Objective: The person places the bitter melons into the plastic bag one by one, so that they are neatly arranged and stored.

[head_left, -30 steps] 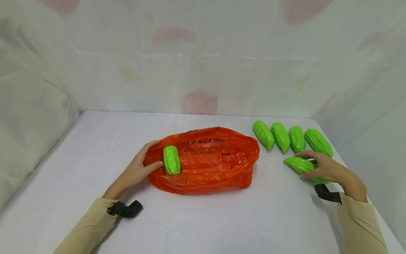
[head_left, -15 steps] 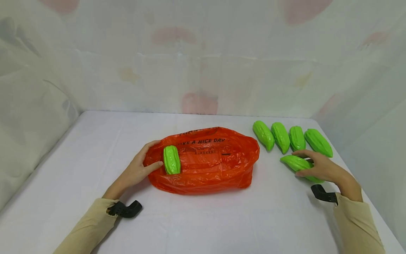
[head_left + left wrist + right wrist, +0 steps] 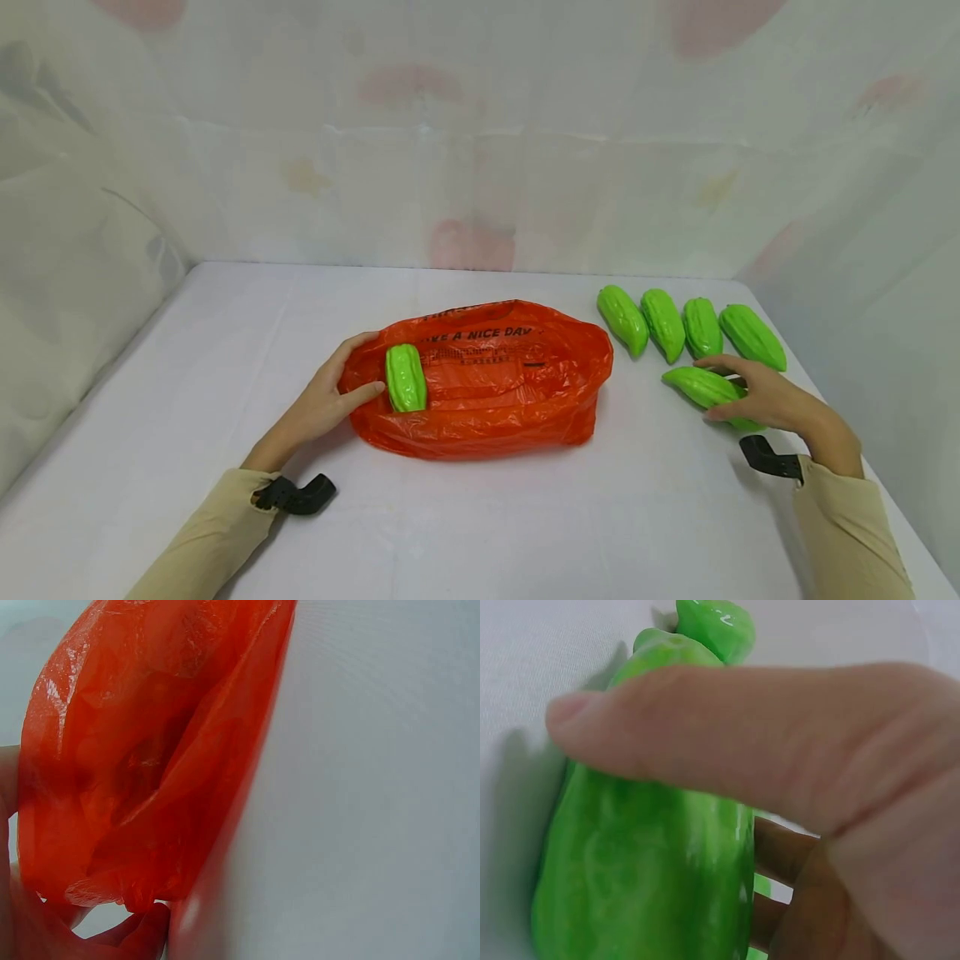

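My left hand [image 3: 327, 392] holds the left end of a red plastic bag [image 3: 480, 429] lying with its mouth open; its thumb is at the front rim and its fingers lie along the back. In the left wrist view the thumb and fingers touch the edge of the bag [image 3: 165, 712]. One green bitter melon [image 3: 406, 379] is inside, at the bag's left end. On the right, my right hand [image 3: 780, 402] grips another bitter melon [image 3: 693, 385] at the table. Its thumb crosses this melon [image 3: 630, 862] in the right wrist view.
Several more bitter melons [image 3: 663, 325] lie in a row at the back right, just beyond my right hand. A white cloth covers the table [image 3: 480, 533]. Patterned sheeting [image 3: 480, 167] hangs behind and at both sides.
My right hand and the bitter melon it grips have shifted slightly left, with a tiny drift of the hand back right since half a second ago. My left hand and the bag stay put.
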Demonstrator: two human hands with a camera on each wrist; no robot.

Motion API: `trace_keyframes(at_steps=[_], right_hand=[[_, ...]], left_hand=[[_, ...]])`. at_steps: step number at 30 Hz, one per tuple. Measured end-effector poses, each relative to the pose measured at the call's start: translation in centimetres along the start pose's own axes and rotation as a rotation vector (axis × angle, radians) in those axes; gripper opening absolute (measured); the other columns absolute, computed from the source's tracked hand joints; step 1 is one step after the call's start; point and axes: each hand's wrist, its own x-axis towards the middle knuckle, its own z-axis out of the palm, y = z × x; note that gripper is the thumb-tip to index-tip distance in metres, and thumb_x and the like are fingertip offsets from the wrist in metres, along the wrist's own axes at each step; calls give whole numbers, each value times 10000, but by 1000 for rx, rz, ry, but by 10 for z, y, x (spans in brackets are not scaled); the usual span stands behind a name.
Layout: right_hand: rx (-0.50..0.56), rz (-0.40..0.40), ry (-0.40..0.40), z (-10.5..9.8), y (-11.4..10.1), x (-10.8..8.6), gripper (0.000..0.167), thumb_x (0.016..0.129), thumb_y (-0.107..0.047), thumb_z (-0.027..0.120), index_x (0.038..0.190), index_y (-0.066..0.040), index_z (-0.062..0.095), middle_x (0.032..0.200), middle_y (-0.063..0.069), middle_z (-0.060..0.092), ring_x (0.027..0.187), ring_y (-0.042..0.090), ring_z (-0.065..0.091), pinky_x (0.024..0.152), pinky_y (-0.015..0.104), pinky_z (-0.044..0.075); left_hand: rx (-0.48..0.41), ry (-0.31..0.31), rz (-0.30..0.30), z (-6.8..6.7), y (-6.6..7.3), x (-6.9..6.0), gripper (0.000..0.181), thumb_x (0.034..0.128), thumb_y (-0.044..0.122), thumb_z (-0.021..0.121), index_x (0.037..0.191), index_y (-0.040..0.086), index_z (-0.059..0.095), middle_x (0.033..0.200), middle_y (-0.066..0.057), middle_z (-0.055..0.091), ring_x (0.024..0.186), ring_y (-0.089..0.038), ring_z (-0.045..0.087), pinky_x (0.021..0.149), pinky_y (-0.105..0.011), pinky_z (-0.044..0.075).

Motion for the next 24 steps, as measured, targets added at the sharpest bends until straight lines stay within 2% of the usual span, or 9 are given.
trace_keyframes(at_steps=[3, 8, 18, 24], right_hand=[[12, 1, -10, 0, -1, 1, 696, 776, -200, 842, 1346, 30, 515, 1276, 305, 578, 1165, 471, 542, 875, 519, 493], [13, 0, -15, 0, -4, 1, 702, 783, -213, 837, 1354, 34, 511, 1296, 322, 563, 1178, 497, 527, 893, 593, 479], [23, 1, -12, -2, -13, -1, 715, 826, -264, 803, 1410, 4, 490, 1368, 299, 541, 1233, 503, 506, 935, 618, 451], [40, 39, -16, -4, -20, -3, 723, 860, -310, 770, 1447, -21, 461, 1408, 290, 509, 1250, 497, 499, 938, 602, 458]], left_hand=[[0, 0, 1, 0, 0, 0, 680, 951, 175, 651, 1532, 162, 299, 1540, -151, 386, 1410, -368, 352, 1104, -642, 311], [-2, -3, -7, 0, 0, 0, 679, 952, 180, 651, 1532, 168, 298, 1538, -147, 388, 1407, -366, 356, 1101, -639, 319], [-4, -5, -11, 0, 0, 0, 680, 953, 189, 651, 1533, 177, 296, 1542, -141, 385, 1412, -363, 353, 1105, -637, 314], [-5, -7, -8, 0, -1, 0, 678, 954, 182, 647, 1534, 181, 295, 1532, -141, 397, 1394, -360, 376, 1091, -625, 339]])
